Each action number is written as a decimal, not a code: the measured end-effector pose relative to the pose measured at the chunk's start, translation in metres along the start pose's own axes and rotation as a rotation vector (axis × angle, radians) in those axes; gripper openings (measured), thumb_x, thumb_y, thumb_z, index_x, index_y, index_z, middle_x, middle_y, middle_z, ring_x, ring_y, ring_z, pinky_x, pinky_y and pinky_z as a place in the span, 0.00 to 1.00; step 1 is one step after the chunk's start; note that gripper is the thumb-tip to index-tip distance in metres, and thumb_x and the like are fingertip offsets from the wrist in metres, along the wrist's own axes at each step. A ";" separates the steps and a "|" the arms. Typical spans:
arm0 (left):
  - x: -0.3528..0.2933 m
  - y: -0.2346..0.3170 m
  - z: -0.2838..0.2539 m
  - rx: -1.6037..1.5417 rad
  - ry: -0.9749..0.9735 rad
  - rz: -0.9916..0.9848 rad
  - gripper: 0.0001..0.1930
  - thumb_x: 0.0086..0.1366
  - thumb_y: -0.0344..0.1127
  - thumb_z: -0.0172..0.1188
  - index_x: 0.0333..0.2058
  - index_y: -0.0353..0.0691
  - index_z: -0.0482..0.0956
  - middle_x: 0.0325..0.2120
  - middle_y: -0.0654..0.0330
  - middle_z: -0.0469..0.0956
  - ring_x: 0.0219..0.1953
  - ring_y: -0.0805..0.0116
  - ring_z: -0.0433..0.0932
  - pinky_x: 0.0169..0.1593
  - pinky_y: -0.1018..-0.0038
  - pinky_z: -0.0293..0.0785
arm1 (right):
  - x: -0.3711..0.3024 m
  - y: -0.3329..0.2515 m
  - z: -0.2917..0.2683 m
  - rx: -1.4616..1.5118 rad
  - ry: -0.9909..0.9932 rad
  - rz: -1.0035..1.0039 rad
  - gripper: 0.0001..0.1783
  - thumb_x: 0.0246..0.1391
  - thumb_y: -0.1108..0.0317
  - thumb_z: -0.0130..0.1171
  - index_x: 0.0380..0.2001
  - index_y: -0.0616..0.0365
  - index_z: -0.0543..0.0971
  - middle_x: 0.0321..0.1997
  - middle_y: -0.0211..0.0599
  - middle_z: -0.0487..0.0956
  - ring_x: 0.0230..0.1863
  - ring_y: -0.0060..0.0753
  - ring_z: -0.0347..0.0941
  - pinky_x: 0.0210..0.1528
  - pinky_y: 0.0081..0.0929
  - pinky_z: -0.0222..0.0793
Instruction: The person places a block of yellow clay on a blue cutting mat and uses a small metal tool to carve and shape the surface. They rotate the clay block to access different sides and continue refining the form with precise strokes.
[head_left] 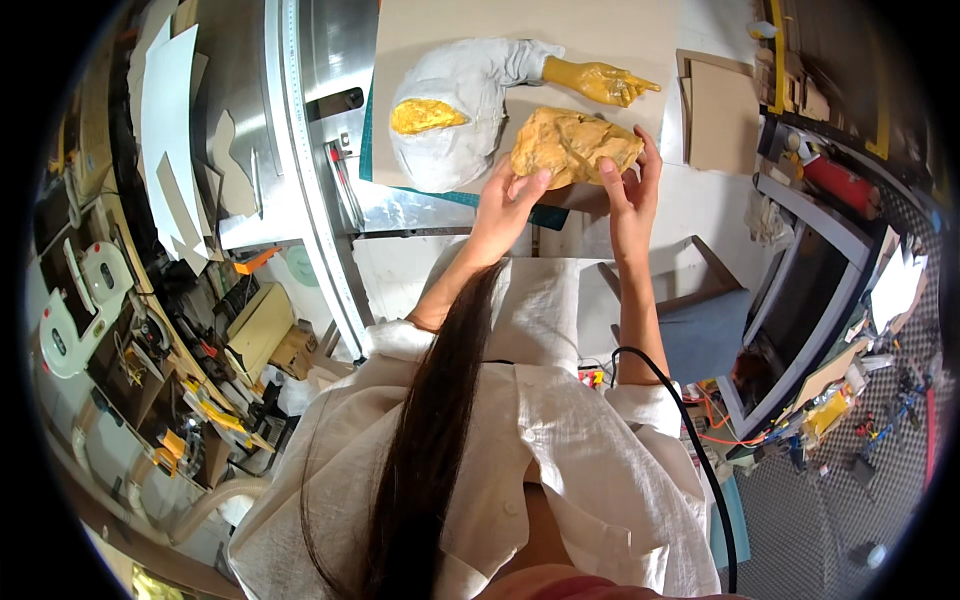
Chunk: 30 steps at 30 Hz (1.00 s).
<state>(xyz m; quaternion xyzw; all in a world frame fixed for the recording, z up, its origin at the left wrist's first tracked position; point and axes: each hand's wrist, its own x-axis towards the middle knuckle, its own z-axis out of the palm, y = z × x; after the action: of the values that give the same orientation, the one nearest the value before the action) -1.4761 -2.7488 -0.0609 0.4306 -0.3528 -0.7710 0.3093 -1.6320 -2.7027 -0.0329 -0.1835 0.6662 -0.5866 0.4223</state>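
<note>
Between my two hands is a rough, rock-like yellow-ochre block (574,146) with a creased, uneven surface. My left hand (508,200) grips its lower left corner, thumb along the near edge. At its right end my right hand (632,190) closes on it, thumb in front and fingers behind. Just beyond lies a sculpted arm: a pale grey, cloth-like sleeve and shoulder (450,80) with a golden-yellow patch (427,115) on its left. From the sleeve a glossy yellow hand (608,84) points a finger to the right.
The sculpture rests on a brown board (620,30) over a green cutting mat (462,197). Left of it runs a long metal rail (300,150), with cut white sheets (168,120) beyond. A grey-blue chair (705,325) stands near my right arm. Brown panels (722,115) lie at right.
</note>
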 end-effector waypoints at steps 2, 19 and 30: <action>-0.001 0.006 0.004 -0.034 0.010 -0.020 0.21 0.67 0.31 0.59 0.55 0.30 0.67 0.51 0.58 0.72 0.53 0.70 0.73 0.58 0.74 0.68 | 0.001 0.000 -0.004 -0.042 -0.028 0.031 0.33 0.58 0.69 0.62 0.64 0.57 0.61 0.52 0.35 0.72 0.43 0.23 0.71 0.46 0.21 0.69; 0.000 0.000 0.000 0.103 -0.014 0.042 0.21 0.66 0.29 0.60 0.55 0.29 0.67 0.50 0.58 0.71 0.53 0.69 0.73 0.57 0.74 0.69 | 0.004 -0.003 -0.005 -0.023 -0.055 0.033 0.31 0.58 0.69 0.61 0.62 0.59 0.62 0.54 0.34 0.70 0.47 0.24 0.69 0.51 0.22 0.67; 0.002 -0.003 -0.001 0.124 -0.031 0.087 0.21 0.64 0.27 0.61 0.55 0.30 0.69 0.50 0.59 0.68 0.53 0.69 0.72 0.59 0.72 0.68 | 0.006 -0.009 -0.005 -0.080 -0.063 0.045 0.30 0.59 0.68 0.61 0.61 0.59 0.63 0.54 0.34 0.71 0.44 0.24 0.71 0.48 0.22 0.69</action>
<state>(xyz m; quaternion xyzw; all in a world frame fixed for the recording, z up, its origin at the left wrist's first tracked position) -1.4768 -2.7488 -0.0639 0.4212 -0.4231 -0.7401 0.3097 -1.6416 -2.7065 -0.0265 -0.2036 0.6795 -0.5440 0.4482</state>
